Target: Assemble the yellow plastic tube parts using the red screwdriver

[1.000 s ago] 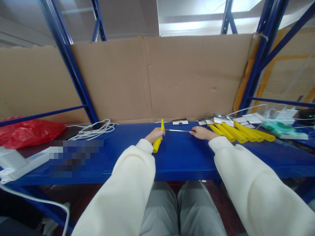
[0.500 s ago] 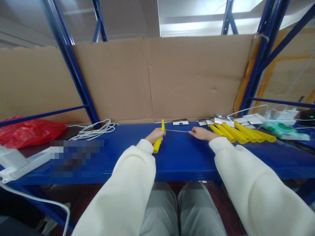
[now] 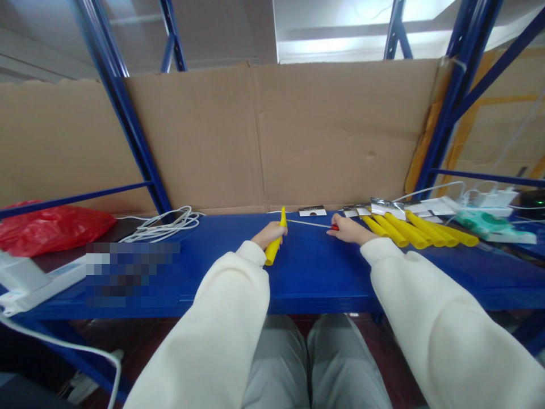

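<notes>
My left hand (image 3: 272, 236) is closed around a yellow tube (image 3: 273, 254), which stands tilted with its wide end toward me and a narrow tip above the fingers. From beside that hand a thin metal rod (image 3: 310, 223) runs across to my right hand (image 3: 347, 230). A red end piece (image 3: 335, 227) on the rod shows at the right hand's fingers, which are closed on it. Whether the rod's left end touches the tube I cannot tell. To the right of my right hand lie several more yellow tubes (image 3: 411, 234) side by side, with white-and-silver tags at their far ends.
A small black-and-white card (image 3: 312, 211) lies at the back of the blue table (image 3: 315, 272). At left are coiled white cable (image 3: 166, 226), a red plastic bag (image 3: 51, 227) and a white power strip (image 3: 46, 284). A cardboard panel (image 3: 332, 136) stands behind. A green-and-white packet (image 3: 489, 224) is at right.
The right fingers have shifted on the rod, and its red end piece now shows. The rod has tilted, its left end a little higher. The left hand and tube have barely moved.
</notes>
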{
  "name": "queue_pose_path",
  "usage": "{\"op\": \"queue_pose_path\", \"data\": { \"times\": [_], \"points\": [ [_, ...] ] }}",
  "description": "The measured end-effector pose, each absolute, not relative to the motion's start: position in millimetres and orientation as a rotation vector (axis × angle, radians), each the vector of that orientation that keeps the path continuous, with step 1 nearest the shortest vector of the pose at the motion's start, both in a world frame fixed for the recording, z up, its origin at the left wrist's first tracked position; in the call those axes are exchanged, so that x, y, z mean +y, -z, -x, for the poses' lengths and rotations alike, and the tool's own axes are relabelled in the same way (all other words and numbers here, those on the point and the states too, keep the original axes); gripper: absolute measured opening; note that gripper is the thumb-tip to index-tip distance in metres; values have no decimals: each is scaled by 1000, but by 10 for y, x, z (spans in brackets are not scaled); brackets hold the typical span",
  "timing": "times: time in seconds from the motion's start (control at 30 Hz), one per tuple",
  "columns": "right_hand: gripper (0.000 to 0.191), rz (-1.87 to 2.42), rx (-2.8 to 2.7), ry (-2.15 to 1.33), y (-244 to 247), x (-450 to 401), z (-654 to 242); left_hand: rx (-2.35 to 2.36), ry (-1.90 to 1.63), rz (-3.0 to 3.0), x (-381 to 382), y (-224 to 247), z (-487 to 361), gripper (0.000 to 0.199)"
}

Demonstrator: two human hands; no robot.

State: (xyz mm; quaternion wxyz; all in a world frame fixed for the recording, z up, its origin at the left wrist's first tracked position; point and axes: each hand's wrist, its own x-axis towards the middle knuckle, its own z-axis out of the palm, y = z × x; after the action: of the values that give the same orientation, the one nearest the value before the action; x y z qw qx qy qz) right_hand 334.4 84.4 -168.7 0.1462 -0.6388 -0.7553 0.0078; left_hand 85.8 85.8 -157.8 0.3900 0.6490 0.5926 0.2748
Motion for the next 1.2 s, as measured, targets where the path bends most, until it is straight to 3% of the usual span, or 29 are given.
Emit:
{"op": "queue_pose_path", "data": {
  "times": [0.2, 0.5, 0.9, 1.2],
  "points": [
    [10, 1867, -2182, 31, 1719, 907, -3413, 1512, -695, -1657, 850, 1577, -865, 16],
    [20, 2021, -2273, 135, 1690, 875, -3359, 1514, -713, -1653, 830, 1561, -866, 14],
    [29, 1682, -2230, 10, 1792, 998, -3124, 1408, -713, -1707, 861, 1598, -955, 26],
    [18, 1459, -2234, -63, 1717, 1216, -2602, 1330, -722, -1763, 865, 1634, -983, 30]
  ]
}}
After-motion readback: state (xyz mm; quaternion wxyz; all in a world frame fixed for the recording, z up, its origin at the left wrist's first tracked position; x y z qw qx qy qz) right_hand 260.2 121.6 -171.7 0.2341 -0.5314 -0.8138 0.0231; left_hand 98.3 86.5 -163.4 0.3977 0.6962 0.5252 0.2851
